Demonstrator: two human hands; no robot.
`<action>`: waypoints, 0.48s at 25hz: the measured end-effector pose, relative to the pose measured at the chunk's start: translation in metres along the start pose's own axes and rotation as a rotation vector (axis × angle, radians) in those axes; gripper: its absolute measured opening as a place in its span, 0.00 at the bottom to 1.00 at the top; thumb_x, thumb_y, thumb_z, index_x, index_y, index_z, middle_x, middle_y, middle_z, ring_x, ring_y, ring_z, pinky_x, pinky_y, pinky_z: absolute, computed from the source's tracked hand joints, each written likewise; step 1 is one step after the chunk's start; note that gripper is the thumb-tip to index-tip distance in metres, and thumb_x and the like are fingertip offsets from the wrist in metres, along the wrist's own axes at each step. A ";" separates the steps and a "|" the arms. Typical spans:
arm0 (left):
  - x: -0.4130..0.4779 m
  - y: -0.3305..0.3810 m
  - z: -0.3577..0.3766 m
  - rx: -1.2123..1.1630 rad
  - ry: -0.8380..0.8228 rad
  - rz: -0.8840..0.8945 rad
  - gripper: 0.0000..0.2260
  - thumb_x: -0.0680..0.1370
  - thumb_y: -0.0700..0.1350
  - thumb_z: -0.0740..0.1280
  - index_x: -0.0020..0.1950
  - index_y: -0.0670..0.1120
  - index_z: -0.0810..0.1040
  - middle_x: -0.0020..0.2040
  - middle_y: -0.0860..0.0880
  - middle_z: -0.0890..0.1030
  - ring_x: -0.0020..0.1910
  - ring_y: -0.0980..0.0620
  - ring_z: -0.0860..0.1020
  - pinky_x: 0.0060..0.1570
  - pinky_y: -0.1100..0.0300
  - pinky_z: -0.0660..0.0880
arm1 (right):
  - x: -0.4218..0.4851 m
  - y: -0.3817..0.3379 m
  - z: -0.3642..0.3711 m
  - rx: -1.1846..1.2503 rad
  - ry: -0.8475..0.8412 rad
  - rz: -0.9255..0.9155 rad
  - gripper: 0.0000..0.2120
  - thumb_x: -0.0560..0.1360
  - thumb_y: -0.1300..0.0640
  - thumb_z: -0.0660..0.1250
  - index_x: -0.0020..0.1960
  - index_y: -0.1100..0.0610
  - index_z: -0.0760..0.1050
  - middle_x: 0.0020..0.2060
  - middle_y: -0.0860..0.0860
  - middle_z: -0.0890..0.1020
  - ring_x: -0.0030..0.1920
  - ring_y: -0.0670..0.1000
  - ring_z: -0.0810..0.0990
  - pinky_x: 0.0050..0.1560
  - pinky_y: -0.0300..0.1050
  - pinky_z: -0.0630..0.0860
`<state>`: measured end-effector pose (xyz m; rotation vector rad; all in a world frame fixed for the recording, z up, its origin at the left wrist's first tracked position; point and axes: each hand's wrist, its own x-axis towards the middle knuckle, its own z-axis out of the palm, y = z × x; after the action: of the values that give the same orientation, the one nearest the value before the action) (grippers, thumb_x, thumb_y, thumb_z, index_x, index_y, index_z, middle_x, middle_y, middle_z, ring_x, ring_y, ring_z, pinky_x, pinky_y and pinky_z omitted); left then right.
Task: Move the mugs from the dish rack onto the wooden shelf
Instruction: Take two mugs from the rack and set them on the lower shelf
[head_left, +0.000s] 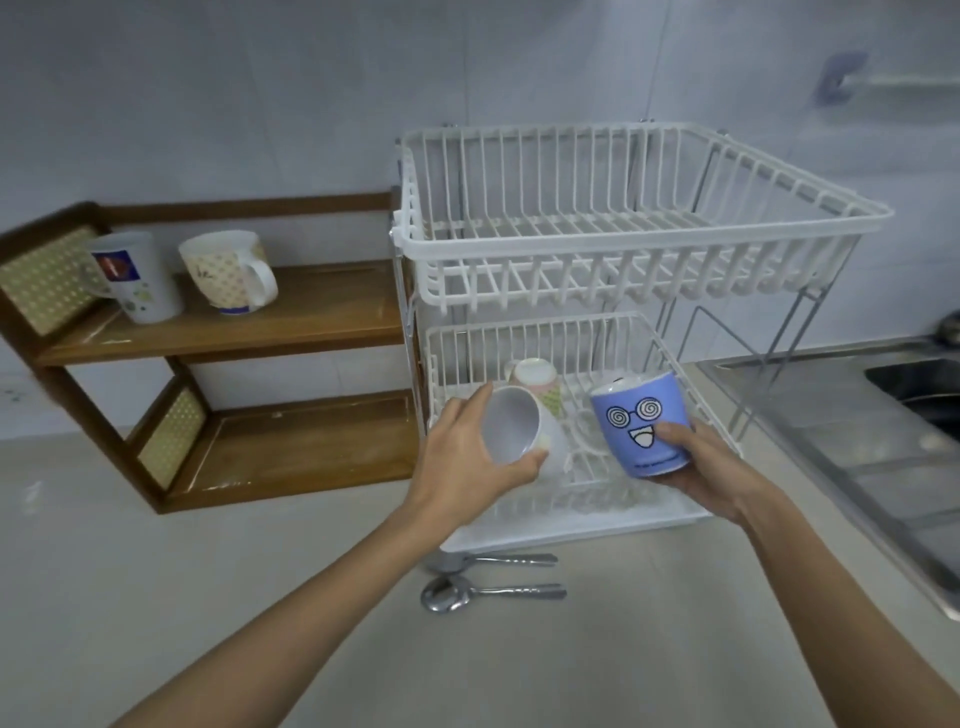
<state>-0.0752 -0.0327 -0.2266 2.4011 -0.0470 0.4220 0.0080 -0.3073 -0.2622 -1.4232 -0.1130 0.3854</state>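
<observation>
Head view showed both hands, left hand (467, 457) grasping the white mug (514, 428), right hand (706, 467) grasping the blue mug (641, 426), at the dish rack (644, 228); next, carry both left of it to the wooden shelf (311, 312).

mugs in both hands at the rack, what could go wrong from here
1. The left hand holds the white mug tilted by its rim, a grip that might slip.
2. The blue face mug in the right hand sits close to the lower basket's wires and could knock them coming out.
3. On the wooden shelf, two mugs already crowd the left end; setting down both at once risks a clink.
</observation>
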 end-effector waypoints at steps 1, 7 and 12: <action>-0.012 -0.003 -0.012 -0.007 -0.011 0.014 0.42 0.63 0.67 0.68 0.73 0.51 0.64 0.63 0.54 0.72 0.61 0.57 0.70 0.57 0.64 0.65 | -0.009 0.003 0.011 0.041 -0.052 -0.014 0.31 0.64 0.57 0.75 0.65 0.64 0.71 0.49 0.56 0.86 0.46 0.54 0.85 0.41 0.48 0.83; -0.069 -0.070 -0.098 0.150 -0.153 -0.013 0.38 0.63 0.71 0.63 0.70 0.58 0.68 0.48 0.66 0.69 0.48 0.67 0.70 0.39 0.73 0.66 | -0.045 0.022 0.111 0.128 -0.308 0.004 0.37 0.50 0.39 0.82 0.54 0.55 0.81 0.44 0.55 0.87 0.43 0.53 0.86 0.39 0.44 0.82; -0.065 -0.164 -0.155 0.245 -0.100 -0.244 0.38 0.66 0.71 0.64 0.71 0.53 0.68 0.61 0.50 0.74 0.57 0.51 0.74 0.53 0.56 0.73 | -0.041 0.063 0.213 0.215 -0.435 0.165 0.41 0.53 0.41 0.81 0.60 0.59 0.77 0.49 0.58 0.86 0.46 0.57 0.85 0.40 0.49 0.82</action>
<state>-0.1572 0.1863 -0.2403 2.6256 0.2650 0.2033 -0.1070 -0.1144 -0.2845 -1.1220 -0.2990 0.8169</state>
